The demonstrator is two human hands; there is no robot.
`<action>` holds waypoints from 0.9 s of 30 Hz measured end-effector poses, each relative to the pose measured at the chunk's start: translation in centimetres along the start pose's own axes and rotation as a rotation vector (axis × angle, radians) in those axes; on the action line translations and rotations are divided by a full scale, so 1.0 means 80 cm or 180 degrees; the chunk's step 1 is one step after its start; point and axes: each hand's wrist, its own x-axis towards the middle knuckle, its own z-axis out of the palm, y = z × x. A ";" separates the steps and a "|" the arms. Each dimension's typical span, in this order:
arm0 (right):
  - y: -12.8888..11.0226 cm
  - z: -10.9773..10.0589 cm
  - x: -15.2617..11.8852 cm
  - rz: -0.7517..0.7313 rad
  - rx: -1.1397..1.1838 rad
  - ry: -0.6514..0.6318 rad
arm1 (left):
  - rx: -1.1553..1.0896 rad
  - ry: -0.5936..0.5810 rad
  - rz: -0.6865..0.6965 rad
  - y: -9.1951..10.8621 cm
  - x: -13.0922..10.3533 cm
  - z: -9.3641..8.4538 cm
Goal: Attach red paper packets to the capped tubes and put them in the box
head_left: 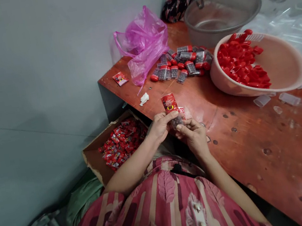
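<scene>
My left hand (161,126) pinches a flat red printed packet with a yellow-and-black picture (169,102), thumb laid across its lower part. My right hand (194,134) pinches a small clear plastic container of dark beads (177,121), thumb on its near end. Packet and container are right together between the two hands, in front of my body, at the near edge of the reddish-orange painted wooden bench (259,129). A bit of red-and-clear wrapper shows just right of the packet; can't tell if it's a separate piece.

Beyond my hands, on the bench: heap of clear bead-filled containers with red caps (188,61), most lying on their sides. Left of the heap, a crumpled magenta plastic bag (144,40); near it, a small square red packet (120,78) and a crumpled white scrap (144,99).

To the right, a round pale-pink plastic basin (285,62) holds loose red plastic caps (243,63), piled on its left side. Behind it, a big round grey basin (223,12). Two clear plastic tubes (289,98) lie just in front of the pink basin.

Below the bench's left edge, an open brown cardboard box (92,158) holds many small red-wrapped pieces (123,141).
</scene>
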 end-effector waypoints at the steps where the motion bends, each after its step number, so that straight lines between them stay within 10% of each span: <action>1: 0.001 0.000 0.001 0.0051 0.0138 -0.0013 | 0.0036 -0.0105 -0.0081 0.000 -0.001 -0.001; 15: -0.013 -0.002 0.029 -0.0384 -0.0574 -0.0749 | -0.0160 -0.0110 -0.0456 -0.002 -0.032 -0.019; 21: -0.033 -0.001 0.032 -0.0514 -0.0781 -0.0697 | -0.0868 0.1083 0.0543 -0.007 -0.070 -0.071; 27: -0.041 -0.029 0.036 -0.0591 -0.0910 0.0005 | 0.1253 0.1042 0.1091 -0.018 -0.042 -0.056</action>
